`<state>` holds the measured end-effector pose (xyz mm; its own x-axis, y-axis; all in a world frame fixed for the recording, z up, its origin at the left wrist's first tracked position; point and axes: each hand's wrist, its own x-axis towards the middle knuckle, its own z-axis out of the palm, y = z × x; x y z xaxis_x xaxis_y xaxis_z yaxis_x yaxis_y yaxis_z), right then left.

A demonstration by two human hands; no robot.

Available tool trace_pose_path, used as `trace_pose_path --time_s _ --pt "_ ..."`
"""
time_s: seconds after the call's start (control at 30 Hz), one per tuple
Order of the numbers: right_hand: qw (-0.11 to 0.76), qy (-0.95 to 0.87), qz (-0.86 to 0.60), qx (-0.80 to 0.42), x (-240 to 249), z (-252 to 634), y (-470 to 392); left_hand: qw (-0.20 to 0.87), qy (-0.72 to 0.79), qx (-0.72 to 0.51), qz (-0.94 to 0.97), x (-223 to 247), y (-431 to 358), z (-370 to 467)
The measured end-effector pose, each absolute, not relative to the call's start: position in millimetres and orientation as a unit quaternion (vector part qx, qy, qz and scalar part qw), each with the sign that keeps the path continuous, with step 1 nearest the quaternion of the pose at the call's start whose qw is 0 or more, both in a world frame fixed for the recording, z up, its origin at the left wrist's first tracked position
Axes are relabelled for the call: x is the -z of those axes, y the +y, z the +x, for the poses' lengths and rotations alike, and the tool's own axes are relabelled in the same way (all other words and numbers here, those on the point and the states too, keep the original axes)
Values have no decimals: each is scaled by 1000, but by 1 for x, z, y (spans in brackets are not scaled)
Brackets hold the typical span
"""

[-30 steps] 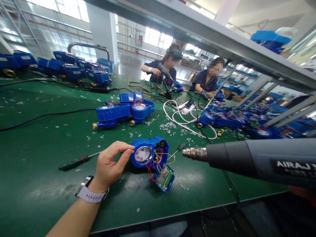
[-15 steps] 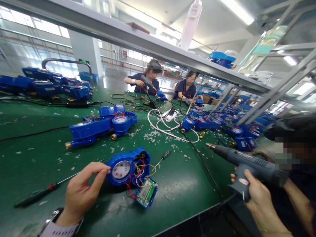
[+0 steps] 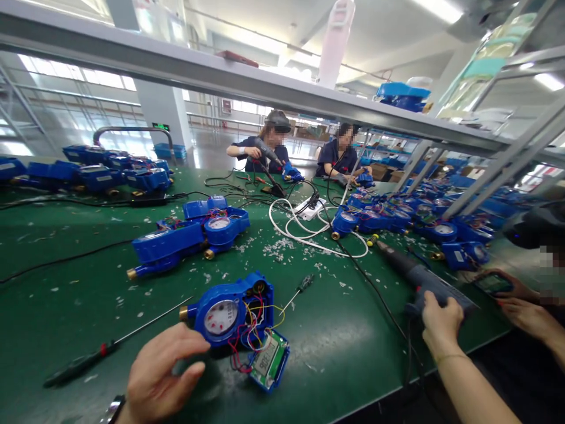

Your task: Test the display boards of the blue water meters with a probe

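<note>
My left hand (image 3: 165,374), thumb and fingers apart, is at the lower left edge of an opened blue water meter (image 3: 219,318); I cannot tell whether a fingertip touches it. Red, white and yellow wires run from the meter's open compartment to a small display board (image 3: 267,360) lying on the bench. At the right, my right hand (image 3: 444,327) grips a dark heat gun (image 3: 412,271), which is low at the bench top with its nozzle pointing to the back left.
A long screwdriver (image 3: 82,365) lies left, a shorter screwdriver (image 3: 305,283) behind the meter. More blue meters (image 3: 170,241) stand further back. A white cable (image 3: 286,235) and plastic scraps lie mid-bench. At the right, a co-worker's hands (image 3: 525,312) hold a dark device. A shelf (image 3: 273,88) crosses above.
My right hand has lowered the heat gun from the air to the bench. My left thumb and fingers have parted and moved off the meter's edge. The co-worker's hands now show a dark device.
</note>
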<state>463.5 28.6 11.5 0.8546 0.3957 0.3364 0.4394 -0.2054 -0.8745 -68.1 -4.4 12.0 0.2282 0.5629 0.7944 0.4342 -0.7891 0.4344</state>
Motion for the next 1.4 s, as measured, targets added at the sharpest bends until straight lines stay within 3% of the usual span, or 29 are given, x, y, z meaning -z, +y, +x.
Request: trace_pose_path --time_s 0.1,0.23,0.43,0.6,0.77,0.9,1.07,1.2,1.4 --pt "491 -468 -729 87 -6 424 25 42 260 -466 845 -18 -11 -53" --pt "329 -733 -595 11 4 350 40 50 214 -378 899 -18 -15 -34" --pt "238 -813 -528 -54 18 292 85 120 236 -299 917 -5 -21 -24" --pt "278 -777 -550 -129 14 297 78 186 270 -230 916 4 -25 -20" --pt "381 -657 -609 -228 6 272 8 143 380 -159 900 7 -21 -17" --pt "419 -603 -607 -305 6 225 -43 172 449 -134 866 4 -18 -15" --pt "419 -541 -574 -450 4 186 -56 247 428 -170 853 0 -16 -16" --pt "411 -523 -567 -487 5 180 -55 350 404 -197 822 0 -14 -17" --pt "476 -443 -497 -574 6 178 -60 431 393 -215 783 1 -11 -18"
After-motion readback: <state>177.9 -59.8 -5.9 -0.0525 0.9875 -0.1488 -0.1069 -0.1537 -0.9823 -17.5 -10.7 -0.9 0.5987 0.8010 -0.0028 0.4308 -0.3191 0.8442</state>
